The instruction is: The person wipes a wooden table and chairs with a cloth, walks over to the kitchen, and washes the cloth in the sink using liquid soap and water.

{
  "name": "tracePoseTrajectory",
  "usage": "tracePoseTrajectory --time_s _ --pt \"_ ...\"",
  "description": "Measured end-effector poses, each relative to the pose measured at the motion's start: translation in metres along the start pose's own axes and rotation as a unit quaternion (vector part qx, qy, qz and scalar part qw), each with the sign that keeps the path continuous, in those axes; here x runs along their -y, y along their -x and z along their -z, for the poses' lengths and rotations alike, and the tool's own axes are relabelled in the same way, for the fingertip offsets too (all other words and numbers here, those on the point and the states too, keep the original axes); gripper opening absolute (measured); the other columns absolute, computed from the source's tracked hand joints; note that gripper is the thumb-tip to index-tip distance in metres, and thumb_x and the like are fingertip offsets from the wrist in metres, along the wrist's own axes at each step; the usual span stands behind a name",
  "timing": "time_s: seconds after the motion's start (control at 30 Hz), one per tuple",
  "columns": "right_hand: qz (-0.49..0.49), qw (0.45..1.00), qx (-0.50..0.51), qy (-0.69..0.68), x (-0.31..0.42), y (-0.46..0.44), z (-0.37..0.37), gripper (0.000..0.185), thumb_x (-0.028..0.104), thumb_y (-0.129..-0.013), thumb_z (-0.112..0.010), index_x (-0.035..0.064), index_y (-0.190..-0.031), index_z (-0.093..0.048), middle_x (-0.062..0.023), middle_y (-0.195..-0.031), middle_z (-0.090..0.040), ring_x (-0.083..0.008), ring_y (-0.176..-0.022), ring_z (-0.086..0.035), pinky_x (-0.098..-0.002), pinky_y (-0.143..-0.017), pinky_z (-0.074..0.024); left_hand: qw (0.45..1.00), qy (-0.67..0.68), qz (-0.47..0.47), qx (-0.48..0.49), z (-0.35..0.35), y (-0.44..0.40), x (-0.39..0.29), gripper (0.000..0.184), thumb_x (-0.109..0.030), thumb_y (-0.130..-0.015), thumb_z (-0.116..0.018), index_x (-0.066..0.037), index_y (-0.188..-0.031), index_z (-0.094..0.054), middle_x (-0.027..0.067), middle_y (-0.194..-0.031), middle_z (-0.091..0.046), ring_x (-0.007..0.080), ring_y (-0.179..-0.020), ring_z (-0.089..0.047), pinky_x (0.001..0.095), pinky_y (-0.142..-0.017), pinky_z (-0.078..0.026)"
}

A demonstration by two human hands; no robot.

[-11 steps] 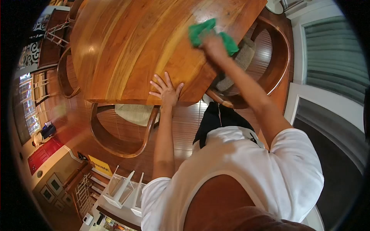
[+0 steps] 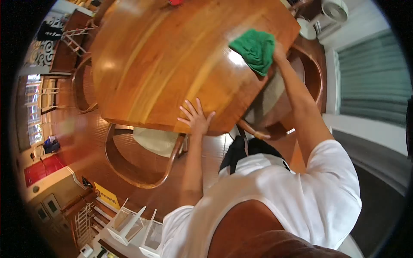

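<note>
A polished wooden table (image 2: 172, 64) fills the upper middle of the head view. My left hand (image 2: 198, 120) lies flat near its front edge, fingers spread on the wood. At the table's right side, my right hand (image 2: 278, 54) is on a green cloth (image 2: 256, 50), gripping its right edge. The cloth is bunched and spread over the tabletop, and it hides most of my right fingers. A bright reflection shines on the wood beside the cloth.
Curved wooden chairs stand close to the table: one chair (image 2: 129, 172) at the front, another chair (image 2: 316, 81) at the right. A red object (image 2: 175, 2) sits at the far side of the tabletop. A white fan (image 2: 334, 10) stands at the upper right.
My right hand has moved to the right with the green cloth, which now looks more spread out. My left hand stays flat on the table. The view has shifted, bringing the red object into sight.
</note>
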State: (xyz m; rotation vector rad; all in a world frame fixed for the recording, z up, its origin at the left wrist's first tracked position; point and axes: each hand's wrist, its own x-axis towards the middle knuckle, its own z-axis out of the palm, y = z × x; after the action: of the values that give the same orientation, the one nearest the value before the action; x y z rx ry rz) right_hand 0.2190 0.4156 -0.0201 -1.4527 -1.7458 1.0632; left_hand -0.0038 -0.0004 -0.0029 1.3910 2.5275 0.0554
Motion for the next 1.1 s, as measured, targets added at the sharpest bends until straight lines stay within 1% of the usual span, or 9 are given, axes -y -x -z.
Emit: tracePoseTrajectory --time_s 0.03,0.13,0.3,0.43,0.6,0.83,0.9,1.03,1.1 --pt "0.167 0.963 0.013 0.209 -0.001 -0.013 0.012 0.034 0.028 -0.085 -0.052 0.0023 -0.106 -0.062 -0.0250 -0.094 -0.064 -0.0420 -0.089 -0.060 -0.0428 -0.078 -0.0467 1.000 0.008 0.004 0.005 0.002 0.001 0.000 0.093 -0.067 -0.082 -0.047 -0.016 -0.150 -0.009 0.0261 -0.151 0.011 0.0533 -0.135 0.012 0.0798 -0.090 0.004" --pt "0.103 0.954 0.000 0.280 0.040 -0.016 0.039 0.042 0.003 -0.077 -0.052 0.0068 -0.118 -0.059 -0.0224 -0.115 -0.057 -0.0379 -0.112 -0.051 -0.0424 -0.094 -0.0415 0.999 0.033 0.005 0.004 0.003 0.002 0.002 0.093 -0.068 -0.082 -0.047 -0.016 -0.150 -0.009 0.0258 -0.152 0.010 0.0531 -0.135 0.013 0.0795 -0.091 0.005" --pt "0.279 0.911 -0.169 0.251 0.064 0.000 0.034 0.054 0.021 -0.085 -0.058 0.0185 -0.137 -0.042 -0.0239 -0.142 -0.033 -0.0469 -0.116 -0.044 -0.0520 -0.094 -0.0395 0.998 0.049 0.026 0.012 0.006 0.001 -0.004 0.093 -0.068 -0.081 -0.050 -0.019 -0.150 -0.010 0.0238 -0.152 0.010 0.0498 -0.136 0.014 0.0765 -0.094 0.008" --pt "0.074 0.892 0.190 0.404 0.063 0.061 -0.024 0.079 0.066 -0.079 -0.052 0.0324 -0.146 -0.026 -0.0203 -0.154 -0.004 -0.0533 -0.136 -0.006 -0.0712 -0.102 -0.0096 0.998 0.052 0.036 0.021 0.009 0.004 -0.005 0.095 -0.068 -0.080 -0.050 -0.019 -0.150 -0.009 0.0224 -0.152 0.012 0.0477 -0.137 0.016 0.0749 -0.095 0.010" --pt "0.269 0.917 0.026 0.292 0.039 0.060 -0.049 0.060 0.043 -0.083 -0.062 0.0206 -0.136 -0.046 -0.0227 -0.147 -0.027 -0.0463 -0.133 -0.026 -0.0638 -0.105 -0.0189 0.973 0.149 0.161 0.066 0.017 -0.012 -0.041 0.099 -0.073 -0.079 -0.045 -0.018 -0.150 -0.002 0.0218 -0.151 0.019 0.0468 -0.136 0.020 0.0710 -0.097 0.014" --pt "0.568 0.733 0.298 0.228 0.040 0.051 -0.038 0.034 0.018 -0.087 -0.049 0.0171 -0.119 -0.061 -0.0144 -0.132 -0.049 -0.0360 -0.124 -0.043 -0.0507 -0.103 -0.0329 0.948 0.181 0.242 0.098 -0.006 -0.049 -0.251 0.114 -0.078 -0.072 -0.050 -0.015 -0.149 0.006 0.0220 -0.149 0.026 0.0507 -0.133 0.025 0.0778 -0.091 0.008" --pt "0.518 0.758 0.305 0.255 0.041 -0.018 0.004 0.031 0.017 -0.087 -0.049 0.0165 -0.114 -0.063 -0.0147 -0.126 -0.053 -0.0346 -0.118 -0.047 -0.0479 -0.101 -0.0355 0.946 0.140 0.276 0.095 -0.014 -0.059 -0.270 0.121 -0.081 -0.068 -0.051 -0.014 -0.148 0.010 0.0222 -0.148 0.027 0.0515 -0.133 0.024 0.0781 -0.092 0.005" --pt "-0.001 0.932 0.264 -0.248 0.015 -0.156 0.110 0.035 0.030 -0.085 -0.054 -0.0004 -0.100 -0.064 -0.0182 -0.114 -0.056 -0.0241 -0.107 -0.052 -0.0402 -0.080 -0.0469 0.948 0.083 0.291 0.104 -0.019 -0.066 -0.274 0.123 -0.082 -0.067 -0.051 -0.014 -0.147 0.013 0.0228 -0.148 0.027 0.0524 -0.133 0.022 0.0787 -0.093 0.001" --pt "0.263 0.955 -0.010 0.139 -0.027 -0.215 0.151 0.035 0.030 -0.088 -0.051 -0.0005 -0.097 -0.064 -0.0159 -0.097 -0.061 -0.0277 -0.088 -0.058 -0.0407 -0.072 -0.0477 0.942 0.068 0.303 0.126 -0.015 -0.072 -0.278 0.125 -0.082 -0.066 -0.051 -0.013 -0.147 0.013 0.0231 -0.148 0.026 0.0527 -0.133 0.022 0.0787 -0.093 0.001"
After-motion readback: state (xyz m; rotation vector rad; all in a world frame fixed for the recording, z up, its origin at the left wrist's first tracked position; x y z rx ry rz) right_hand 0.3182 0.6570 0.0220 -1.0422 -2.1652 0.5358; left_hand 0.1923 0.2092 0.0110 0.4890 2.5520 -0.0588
